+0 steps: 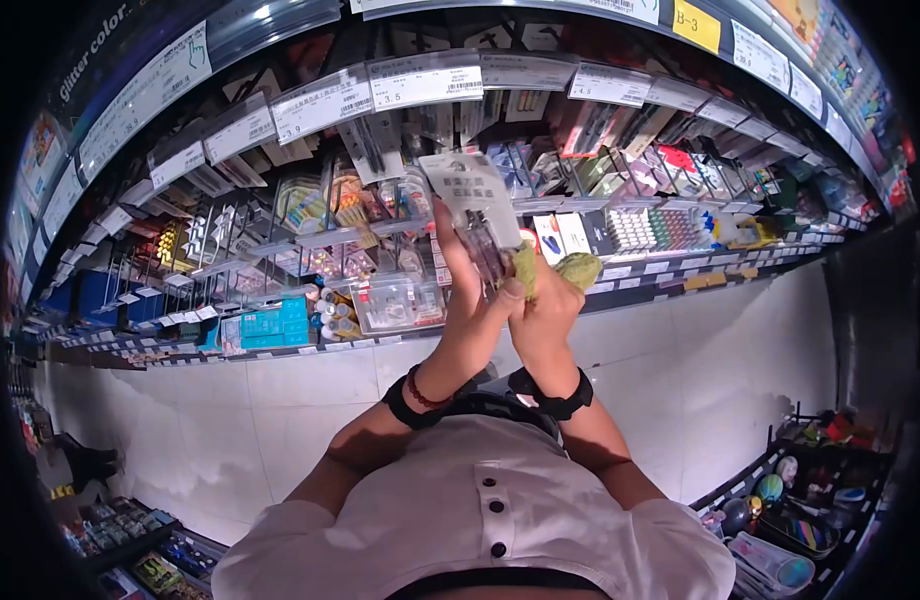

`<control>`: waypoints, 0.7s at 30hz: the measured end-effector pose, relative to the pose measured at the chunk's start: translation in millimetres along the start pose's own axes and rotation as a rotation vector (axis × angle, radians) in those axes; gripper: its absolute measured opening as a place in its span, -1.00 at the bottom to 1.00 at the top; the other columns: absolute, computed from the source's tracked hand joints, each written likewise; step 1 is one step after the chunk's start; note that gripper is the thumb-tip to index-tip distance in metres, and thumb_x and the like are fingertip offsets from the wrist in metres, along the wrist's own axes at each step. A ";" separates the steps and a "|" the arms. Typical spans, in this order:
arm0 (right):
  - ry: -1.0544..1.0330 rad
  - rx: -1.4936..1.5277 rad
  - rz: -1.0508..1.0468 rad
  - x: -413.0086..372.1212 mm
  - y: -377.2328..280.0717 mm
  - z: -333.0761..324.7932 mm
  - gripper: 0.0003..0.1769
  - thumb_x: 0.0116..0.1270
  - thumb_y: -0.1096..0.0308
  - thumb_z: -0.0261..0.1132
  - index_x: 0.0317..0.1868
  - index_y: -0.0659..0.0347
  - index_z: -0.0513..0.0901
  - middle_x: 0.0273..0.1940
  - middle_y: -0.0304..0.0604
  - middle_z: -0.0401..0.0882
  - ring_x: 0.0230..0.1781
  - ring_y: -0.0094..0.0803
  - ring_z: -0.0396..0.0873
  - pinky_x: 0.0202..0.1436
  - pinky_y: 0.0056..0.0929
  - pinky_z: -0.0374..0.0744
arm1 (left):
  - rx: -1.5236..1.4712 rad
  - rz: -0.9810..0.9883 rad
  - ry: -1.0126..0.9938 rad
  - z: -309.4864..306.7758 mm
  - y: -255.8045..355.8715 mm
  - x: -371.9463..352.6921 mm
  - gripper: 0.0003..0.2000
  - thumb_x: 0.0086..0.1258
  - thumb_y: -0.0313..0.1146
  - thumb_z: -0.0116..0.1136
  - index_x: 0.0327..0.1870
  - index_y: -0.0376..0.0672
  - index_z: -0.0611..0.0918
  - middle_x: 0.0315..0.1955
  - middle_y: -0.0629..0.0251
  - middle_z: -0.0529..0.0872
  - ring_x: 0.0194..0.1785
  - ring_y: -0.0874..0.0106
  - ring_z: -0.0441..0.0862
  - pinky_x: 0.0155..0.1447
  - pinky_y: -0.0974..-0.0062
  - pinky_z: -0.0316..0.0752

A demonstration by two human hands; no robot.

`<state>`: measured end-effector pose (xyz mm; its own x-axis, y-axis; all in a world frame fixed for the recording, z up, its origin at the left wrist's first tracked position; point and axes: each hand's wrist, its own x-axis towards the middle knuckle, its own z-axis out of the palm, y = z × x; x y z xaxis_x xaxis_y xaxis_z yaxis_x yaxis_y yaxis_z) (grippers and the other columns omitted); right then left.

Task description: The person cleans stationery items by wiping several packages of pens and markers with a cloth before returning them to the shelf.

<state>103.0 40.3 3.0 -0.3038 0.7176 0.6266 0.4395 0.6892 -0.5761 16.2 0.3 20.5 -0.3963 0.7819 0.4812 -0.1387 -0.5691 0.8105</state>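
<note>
Shop aisle, facing a pegged stationery shelf rack (pixel 680 272) with white price labels (pixel 425 85) along the rails. Both hands raised in front of it.

Left hand (pixel 470 305): fingers clamped on the lower end of a clear plastic blister pack with a white printed card back (pixel 477 190), held up at a tilt in front of the hooks.

Right hand (pixel 552 310): fingers curled shut round a soft yellow-green lump (pixel 581 268) (cloth or sponge, cannot tell), pressed against the left hand at the pack's lower end. Whether also pinching the pack, not visible.

Judged as midway: pack off the rack and in hand, hanging on no hook, set down on no shelf.

Untouched: black wire rack of goods (pixel 815 520) low on the right, well apart from both hands, beside the pale tiled floor (pixel 310 400).
</note>
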 end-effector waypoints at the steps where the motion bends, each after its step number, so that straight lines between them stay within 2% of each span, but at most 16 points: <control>1: -0.045 -0.065 -0.089 -5.0 -2.5 0.7 -0.84 0.01 0.44 0.23 -0.37 0.32 0.49 -0.53 0.02 0.50 -0.57 -0.08 0.49 -0.50 -0.37 0.45 | 0.128 -0.019 0.071 -4.4 -3.2 -1.6 -0.23 0.27 -0.31 0.07 0.35 -0.12 -0.19 0.19 0.02 0.13 0.24 0.28 0.17 0.23 0.31 0.14; 4: -0.158 0.091 -0.236 -5.5 -15.1 -0.6 -0.81 0.04 0.36 0.25 -0.39 0.32 0.51 -0.55 0.02 0.48 -0.59 -0.11 0.48 -0.52 -0.41 0.43 | -0.087 -0.270 0.249 -10.2 8.3 14.8 -0.28 0.25 -0.29 0.09 0.34 -0.14 -0.07 0.02 0.10 0.35 0.09 0.35 0.34 0.15 0.41 0.25; 5: -0.217 0.299 -0.158 -7.3 -9.4 -0.9 -0.75 0.20 0.26 0.18 -0.39 0.33 0.52 -0.52 -0.05 0.54 -0.59 -0.25 0.52 -0.53 -0.46 0.43 | -0.182 -0.280 0.267 -18.7 11.6 21.8 -0.38 0.25 -0.33 0.06 0.30 -0.15 0.07 -0.12 0.18 0.45 -0.03 0.41 0.42 0.10 0.49 0.30; 6: -0.113 0.479 0.108 -6.4 -6.3 -5.6 -0.72 0.24 0.22 0.13 -0.37 0.33 0.52 -0.51 -0.08 0.54 -0.58 -0.29 0.53 -0.50 -0.45 0.45 | -0.291 -0.323 0.259 -27.1 10.0 26.0 -0.46 0.29 -0.17 -0.08 0.26 -0.13 0.16 -0.07 0.19 0.44 -0.01 0.43 0.40 0.12 0.39 0.33; 8: 0.098 0.823 0.647 -2.0 -1.5 -16.3 -0.64 0.34 0.15 0.03 -0.33 0.33 0.53 -0.49 -0.14 0.56 -0.55 -0.38 0.54 -0.45 -0.44 0.48 | -0.498 -0.325 0.188 -42.9 11.0 30.6 -0.44 0.29 -0.08 -0.16 0.26 -0.15 0.15 -0.06 0.13 0.46 0.09 0.34 0.37 0.21 0.34 0.23; 10: 0.257 1.056 0.700 10.4 2.3 -26.6 -0.52 0.38 0.04 -0.08 -0.19 0.37 0.48 -0.33 -0.16 0.56 -0.41 -0.50 0.55 -0.31 -0.50 0.52 | -0.431 -0.261 0.128 -38.9 10.5 29.5 -0.40 0.26 -0.03 -0.17 0.26 -0.19 0.14 -0.03 0.06 0.46 0.16 0.27 0.33 0.28 0.31 0.12; 11: 0.251 0.972 0.637 10.3 -1.1 -22.6 -0.50 0.42 0.07 -0.16 -0.09 0.41 0.45 -0.27 -0.08 0.56 -0.36 -0.48 0.55 -0.25 -0.58 0.50 | -0.398 -0.231 0.094 -34.1 9.4 29.3 -0.38 0.25 0.00 -0.17 0.26 -0.22 0.13 -0.02 0.03 0.46 0.19 0.24 0.30 0.31 0.30 0.07; 12: 0.090 0.903 0.525 6.5 -4.1 -16.6 -0.48 0.41 0.07 -0.16 -0.01 0.43 0.39 -0.17 -0.04 0.53 -0.26 -0.40 0.53 -0.16 -0.50 0.47 | -0.413 -0.238 0.077 -24.4 9.3 26.1 -0.35 0.24 0.01 -0.16 0.25 -0.25 0.12 -0.01 0.00 0.45 0.21 0.22 0.28 0.32 0.30 0.04; 13: 0.008 0.671 0.382 3.2 -15.7 -7.7 -0.46 0.38 0.04 -0.10 0.04 0.43 0.34 -0.16 0.04 0.51 -0.23 -0.26 0.52 -0.10 -0.37 0.45 | -0.430 -0.247 0.058 -11.3 10.4 20.2 -0.33 0.22 0.02 -0.15 0.25 -0.28 0.11 0.01 -0.03 0.44 0.24 0.20 0.26 0.34 0.30 0.00; 14: -0.047 0.545 0.252 0.4 -31.9 2.6 -0.43 0.33 0.04 -0.03 0.09 0.42 0.29 -0.15 0.19 0.47 -0.21 -0.05 0.51 -0.11 -0.24 0.42 | -0.448 -0.255 0.036 -3.8 10.7 17.2 -0.31 0.21 0.03 -0.14 0.24 -0.31 0.10 0.02 -0.06 0.42 0.26 0.18 0.23 0.35 0.30 -0.03; 15: 0.009 0.347 0.162 -10.0 -30.5 16.4 -0.49 0.30 0.07 0.02 0.01 0.39 0.34 -0.29 0.24 0.48 -0.31 0.07 0.52 -0.24 -0.21 0.44 | -0.382 -0.175 -0.011 -7.7 2.7 17.0 -0.30 0.16 -0.03 0.01 0.21 -0.34 0.14 -0.02 -0.03 0.45 0.15 0.21 0.37 0.31 0.25 0.08; 18: -0.186 0.442 0.268 -17.8 -13.6 28.3 -0.56 0.30 0.10 0.02 -0.10 0.39 0.37 -0.48 0.17 0.49 -0.44 0.10 0.52 -0.40 -0.20 0.43 | -0.485 -0.174 -0.013 -24.3 3.6 17.5 -0.30 0.15 -0.05 0.01 0.21 -0.36 0.13 -0.13 0.02 0.48 0.06 0.24 0.44 0.21 0.31 0.21; 19: -0.236 0.430 0.289 -20.6 -9.2 30.7 -0.59 0.32 0.12 0.01 -0.22 0.40 0.39 -0.64 0.07 0.44 -0.59 -0.01 0.50 -0.51 -0.26 0.41 | -0.531 -0.119 0.033 -28.6 4.9 21.6 -0.32 0.16 -0.09 0.01 0.22 -0.36 0.14 -0.25 0.14 0.46 -0.12 0.34 0.47 0.04 0.41 0.33; 21: -0.368 0.501 0.368 -30.5 7.2 38.2 -0.58 0.34 0.12 -0.02 -0.24 0.42 0.41 -0.66 0.04 0.43 -0.60 -0.12 0.50 -0.50 -0.32 0.41 | -0.482 -0.097 0.110 -36.3 8.8 26.1 -0.34 0.18 -0.12 -0.01 0.22 -0.35 0.13 -0.29 0.20 0.44 -0.21 0.40 0.44 -0.05 0.47 0.33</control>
<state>83.2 27.2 -40.3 -0.5140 0.8389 0.1791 0.1547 0.2961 -0.9426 -28.3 6.4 28.1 -0.4505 0.8203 0.3523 -0.5726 -0.5683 0.5909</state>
